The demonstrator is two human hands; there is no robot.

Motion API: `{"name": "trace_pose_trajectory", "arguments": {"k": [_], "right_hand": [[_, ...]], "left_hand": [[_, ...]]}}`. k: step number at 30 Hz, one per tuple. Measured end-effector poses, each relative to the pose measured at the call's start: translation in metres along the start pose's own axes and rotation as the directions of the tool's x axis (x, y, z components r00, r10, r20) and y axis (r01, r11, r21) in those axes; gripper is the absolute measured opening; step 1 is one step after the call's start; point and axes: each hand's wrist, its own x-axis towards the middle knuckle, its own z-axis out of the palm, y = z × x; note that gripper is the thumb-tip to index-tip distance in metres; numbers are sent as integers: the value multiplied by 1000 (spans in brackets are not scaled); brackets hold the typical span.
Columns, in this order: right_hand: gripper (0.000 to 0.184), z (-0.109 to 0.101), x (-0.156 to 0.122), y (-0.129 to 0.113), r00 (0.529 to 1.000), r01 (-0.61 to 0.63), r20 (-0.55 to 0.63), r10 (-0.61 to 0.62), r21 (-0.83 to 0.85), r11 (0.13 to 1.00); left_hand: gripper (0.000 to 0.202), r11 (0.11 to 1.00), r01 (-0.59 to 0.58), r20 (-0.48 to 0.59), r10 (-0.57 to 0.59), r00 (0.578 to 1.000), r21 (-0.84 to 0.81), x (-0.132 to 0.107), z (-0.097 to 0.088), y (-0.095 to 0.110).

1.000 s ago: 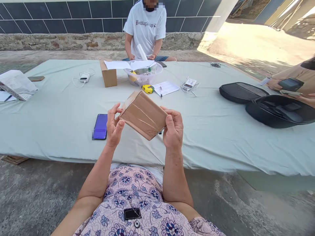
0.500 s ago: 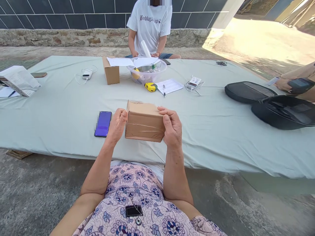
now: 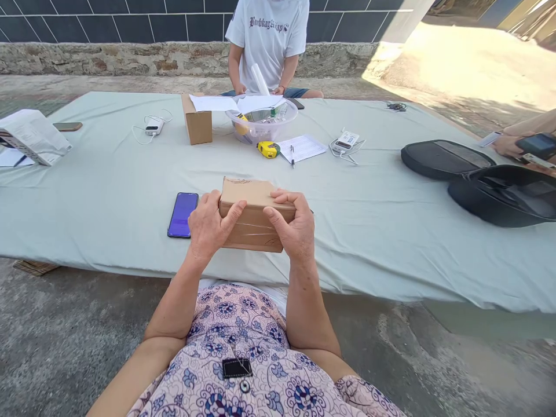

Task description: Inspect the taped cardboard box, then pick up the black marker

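Note:
A small brown cardboard box (image 3: 249,194) is between my two hands near the front edge of the table. My left hand (image 3: 211,223) is closed around its left end, thumb lying across the side that faces me. On the right end my right hand (image 3: 297,223) grips it, thumb on that same side and fingers over the top. Creased clear tape runs along the box's near side. A phone (image 3: 181,215) with a lit blue screen lies just left of my left hand.
Beyond the box stand a yellow tape measure (image 3: 268,149), a paper sheet (image 3: 306,148) with a pen, a clear plastic basin (image 3: 256,134) and another carton (image 3: 198,126). An open black case (image 3: 499,194) lies right. A person (image 3: 269,46) sits opposite; another's hands show at far right.
Both thumbs have moved inward onto the box's near side, and my left hand has wrapped further round its end. The camera view has shifted slightly.

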Motion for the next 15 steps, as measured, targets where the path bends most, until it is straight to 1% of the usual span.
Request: {"name": "trace_pose_trajectory", "arguments": {"k": [3,6,10,13,15], "right_hand": [[43,4,-2,-9,996,-78,-56,74,-59,995],[45,7,-4,-16,990,-121,-88,113,-92,988],[41,6,-4,-17,992,-116,-70,109,-103,988],[32,1,-3,-11,996,-85,-29,83,-94,992],[27,-3,-1,-6,998,-66,4,66,-48,997]], "left_hand": [[56,999,-11,3,11,1000,41,-2,1,2],[62,998,-4,-6,5,1000,68,-4,2,4],[63,995,6,-30,-3,1000,95,-5,1,7],[55,991,25,-14,-23,1000,133,-4,-2,10],[49,983,52,8,-54,998,178,-3,-5,12]]}}
